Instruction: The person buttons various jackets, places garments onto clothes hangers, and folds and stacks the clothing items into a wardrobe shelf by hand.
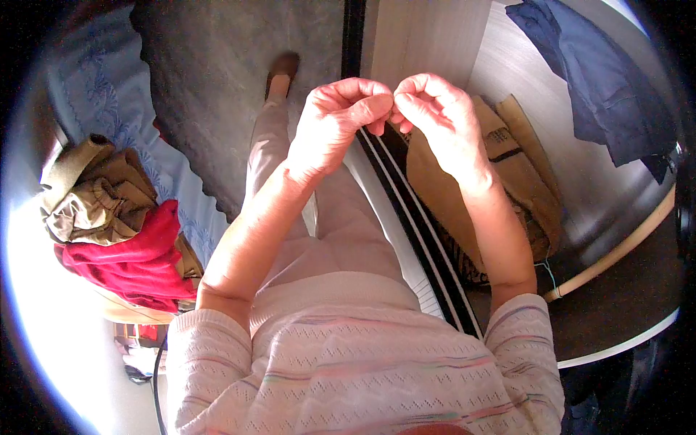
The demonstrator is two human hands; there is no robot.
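Observation:
My left hand [335, 122] and my right hand [444, 119] are raised in front of me, their fingertips meeting. Thumb and index finger of each are pinched together. Whatever lies between the fingertips, if anything, is too small to make out. Behind and below my right hand is a brown garment [442, 177] with dark patterned parts, inside an open wardrobe. The dark sliding track [413, 196] of the wardrobe runs beneath the gap between my forearms.
On the right, a navy garment [605, 87] lies against the light wood panel, near a wooden rod [616, 257]. To the left, a red garment [134, 257] and brown clothes [109, 196] are piled beside a blue patterned cloth [98, 94]. Grey floor [217, 65] lies ahead.

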